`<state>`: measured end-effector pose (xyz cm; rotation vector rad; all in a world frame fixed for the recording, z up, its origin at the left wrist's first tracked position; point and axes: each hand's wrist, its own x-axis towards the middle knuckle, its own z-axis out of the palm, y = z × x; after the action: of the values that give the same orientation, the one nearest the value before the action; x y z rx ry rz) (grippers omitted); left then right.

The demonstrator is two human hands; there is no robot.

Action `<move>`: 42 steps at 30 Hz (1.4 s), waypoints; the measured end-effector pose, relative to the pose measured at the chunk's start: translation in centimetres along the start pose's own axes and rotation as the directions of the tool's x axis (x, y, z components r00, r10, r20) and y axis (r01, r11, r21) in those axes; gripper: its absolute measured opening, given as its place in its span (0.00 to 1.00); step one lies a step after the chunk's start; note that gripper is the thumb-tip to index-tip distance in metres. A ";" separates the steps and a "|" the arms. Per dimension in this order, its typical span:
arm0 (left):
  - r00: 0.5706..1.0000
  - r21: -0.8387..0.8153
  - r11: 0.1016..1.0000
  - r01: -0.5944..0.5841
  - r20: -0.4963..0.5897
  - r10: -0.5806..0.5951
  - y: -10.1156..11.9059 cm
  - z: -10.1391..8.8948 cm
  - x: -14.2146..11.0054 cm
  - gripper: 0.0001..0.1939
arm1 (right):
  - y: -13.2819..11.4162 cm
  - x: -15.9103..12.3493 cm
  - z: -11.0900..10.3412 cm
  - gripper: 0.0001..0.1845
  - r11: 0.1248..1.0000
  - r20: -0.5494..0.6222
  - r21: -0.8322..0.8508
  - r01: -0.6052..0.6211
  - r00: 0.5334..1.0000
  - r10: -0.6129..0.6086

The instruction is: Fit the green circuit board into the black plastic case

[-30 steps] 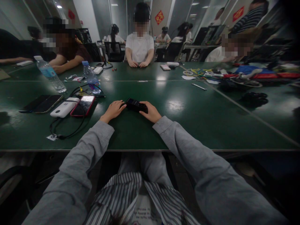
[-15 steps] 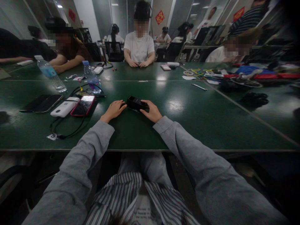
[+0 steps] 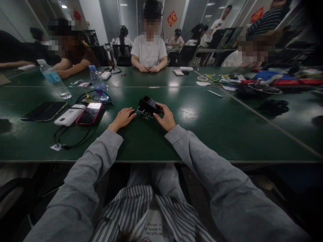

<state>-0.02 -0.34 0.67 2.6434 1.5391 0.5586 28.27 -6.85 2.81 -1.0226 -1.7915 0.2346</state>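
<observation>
Between thumb and fingers, my right hand (image 3: 166, 117) grips the right end of a black box-like cover (image 3: 150, 104), which is raised and tilted. Just below the cover, a circuit board (image 3: 144, 113) with small parts shows on the table; the cover hides part of it. My left hand (image 3: 123, 117) rests palm down on the tabletop with its fingers stretched out. Its fingertips lie close to the board's left end; whether they touch it I cannot tell.
Left of my hands lie a white power bank (image 3: 69, 115), a red-edged phone (image 3: 89, 113) and a dark tablet-like slab (image 3: 44, 111). Two water bottles stand behind them. Cables and tools (image 3: 267, 78) crowd the right back. A person (image 3: 148, 50) sits opposite.
My right hand has lifted the black cover up and slightly back, and the circuit board beneath has come into sight. My left hand has stayed in place.
</observation>
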 end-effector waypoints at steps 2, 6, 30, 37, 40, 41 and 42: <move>1.000 0.001 1.000 -0.002 0.006 0.002 0.0 -0.1 0.0 0.32 | 0.1 0.2 -0.4 0.27 1.000 -0.010 -0.027 0.002 1.000 -0.003; 1.000 0.004 1.000 -0.004 0.024 0.003 0.2 -0.3 0.0 0.32 | 0.7 0.7 -1.2 0.27 0.994 -0.042 -0.107 0.012 0.999 -0.017; 0.999 0.008 1.000 0.004 0.039 -0.004 0.3 -0.5 0.0 0.30 | 2.7 0.1 -0.8 0.27 0.920 0.052 -0.311 -0.240 0.962 0.269; 0.999 -0.002 1.000 0.014 0.044 -0.013 0.4 -0.6 -0.1 0.31 | 3.0 0.1 -0.7 0.26 0.929 0.054 -0.292 -0.228 0.966 0.254; 0.999 0.000 1.000 0.010 0.041 -0.010 0.4 -0.6 -0.1 0.30 | 3.0 0.1 -0.7 0.26 0.929 0.048 -0.291 -0.230 0.966 0.254; 0.999 -0.002 1.000 0.009 0.041 -0.009 0.4 -0.6 -0.1 0.30 | 3.0 0.1 -0.7 0.27 0.929 0.047 -0.291 -0.229 0.966 0.253; 0.999 -0.003 1.000 0.008 0.041 -0.008 0.4 -0.6 0.0 0.30 | 3.0 0.0 -0.7 0.27 0.929 0.046 -0.291 -0.227 0.967 0.251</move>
<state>0.12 -0.68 1.28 2.6280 1.5357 0.5021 30.44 -5.19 1.47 -1.4597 -1.8071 0.1740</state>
